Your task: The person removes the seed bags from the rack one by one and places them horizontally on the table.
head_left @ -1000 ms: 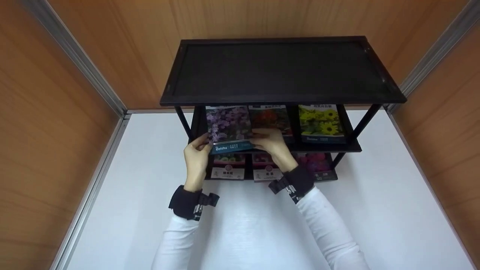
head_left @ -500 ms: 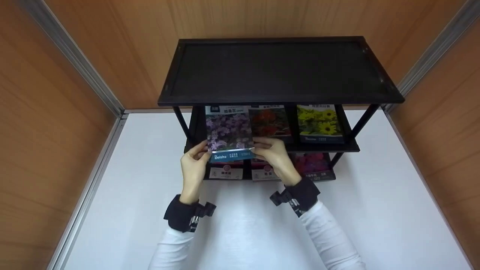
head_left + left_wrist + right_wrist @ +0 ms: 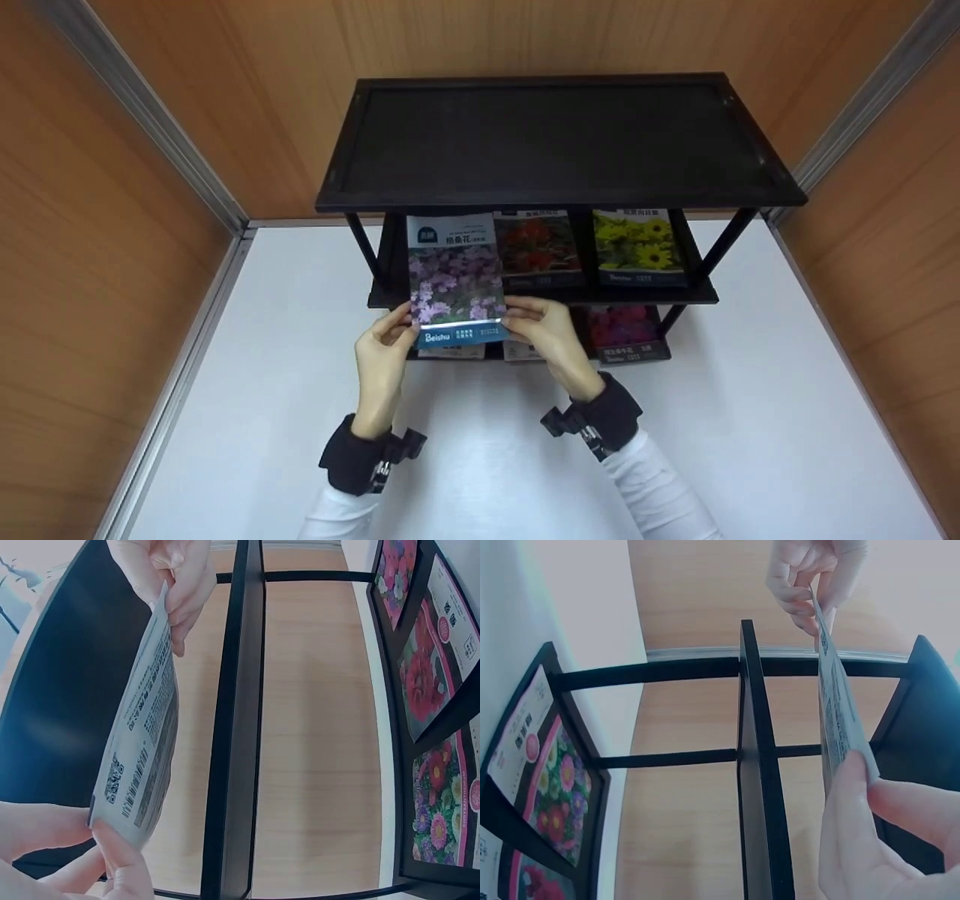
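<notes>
A seed packet with purple flowers [image 3: 456,281] and a blue bottom band is held between both hands in front of the rack's middle shelf. My left hand [image 3: 382,352] pinches its lower left corner, and my right hand [image 3: 546,330] pinches the lower right corner. Printed text, a QR code and a barcode cover the packet's back [image 3: 139,735] in the left wrist view. Seen nearly edge-on in the right wrist view, the packet [image 3: 832,705] stands apart from the shelf board. In the head view it hides parts of the lower packets.
A black three-tier rack [image 3: 562,142] stands against the wooden back wall. On its middle shelf lie a red-flower packet [image 3: 536,244] and a yellow-flower packet [image 3: 637,244]. Several packets, one with magenta flowers [image 3: 628,326], lie on the bottom shelf. White tabletop [image 3: 480,457] lies in front.
Both hands have drawn the purple-flower packet out from under the top shelf, toward the person. Its title and upper part have come into view.
</notes>
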Tool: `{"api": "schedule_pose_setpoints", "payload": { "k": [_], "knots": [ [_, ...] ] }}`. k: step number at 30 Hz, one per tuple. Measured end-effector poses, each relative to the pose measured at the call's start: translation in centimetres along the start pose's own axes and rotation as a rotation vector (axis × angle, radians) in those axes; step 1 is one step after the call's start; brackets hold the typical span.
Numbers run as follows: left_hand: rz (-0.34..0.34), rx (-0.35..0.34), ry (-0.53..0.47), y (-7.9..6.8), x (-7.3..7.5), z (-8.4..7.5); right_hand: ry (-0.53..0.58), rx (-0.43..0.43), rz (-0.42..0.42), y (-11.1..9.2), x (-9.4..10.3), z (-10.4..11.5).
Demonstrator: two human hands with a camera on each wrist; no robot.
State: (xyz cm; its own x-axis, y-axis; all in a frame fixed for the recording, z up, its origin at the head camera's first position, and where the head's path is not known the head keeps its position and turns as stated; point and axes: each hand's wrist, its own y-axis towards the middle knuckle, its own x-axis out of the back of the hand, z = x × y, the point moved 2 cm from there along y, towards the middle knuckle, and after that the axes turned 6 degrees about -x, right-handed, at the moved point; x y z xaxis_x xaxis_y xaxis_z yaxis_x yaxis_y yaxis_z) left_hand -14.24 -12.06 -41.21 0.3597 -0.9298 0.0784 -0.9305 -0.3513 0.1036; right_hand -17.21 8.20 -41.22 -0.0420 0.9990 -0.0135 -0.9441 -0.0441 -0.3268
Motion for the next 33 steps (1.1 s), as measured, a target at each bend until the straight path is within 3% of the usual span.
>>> {"api": "schedule_pose_setpoints", "payload": {
  "k": [12, 33],
  "knots": [
    [-0.006, 0.029, -0.045, -1.8, 1.1, 0.2, 0.040, 0.033, -0.013, -2.0, -0.5, -1.0],
    [-0.014, 0.066, 0.047, -4.3, 3.6, 1.0, 0.024, 0.053, 0.025, -4.2, -1.9, -3.9]
  ]
}}
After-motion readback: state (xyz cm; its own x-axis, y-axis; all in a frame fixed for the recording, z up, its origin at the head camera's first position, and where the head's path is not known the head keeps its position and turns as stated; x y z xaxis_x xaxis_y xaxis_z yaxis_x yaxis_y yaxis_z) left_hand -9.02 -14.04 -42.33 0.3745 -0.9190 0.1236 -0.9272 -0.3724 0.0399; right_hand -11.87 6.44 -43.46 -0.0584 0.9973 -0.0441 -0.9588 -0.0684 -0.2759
